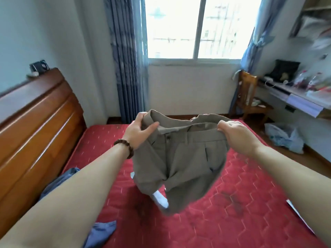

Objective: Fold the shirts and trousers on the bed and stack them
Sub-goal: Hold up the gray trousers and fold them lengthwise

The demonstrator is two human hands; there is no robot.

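Trousers (180, 158) of a khaki-grey cloth hang in the air above the bed, held up by the waistband with the front facing us: we see the button, the fly, a belt loop and a side pocket slit. Our left hand (138, 130) grasps the waistband at its left end, thumb over the near side and fingers curled round the far side. Our right hand (234, 133) grips the waistband at its right end, fingers folded over the top edge. Between the two hands the waistband sags open. The legs drop down bunched and blurred, their lower ends just over the red mattress (232, 203); we cannot tell whether they touch it. A bit of white lining or cloth (160, 198) shows at the lower left of the bunched legs.

A brown bead bracelet (126, 146) sits on our left wrist. Blue clothing (100, 233) lies on the mattress under and beside our left forearm, near the wooden headboard (35, 126) at the left. Beyond the bed we see a bright window (197, 27) with blue curtains (125, 59) at each side. At the right stand a wooden chair (249, 97) and a cluttered desk (293, 93), with a pale plastic bag (284, 136) on the floor below the desk.
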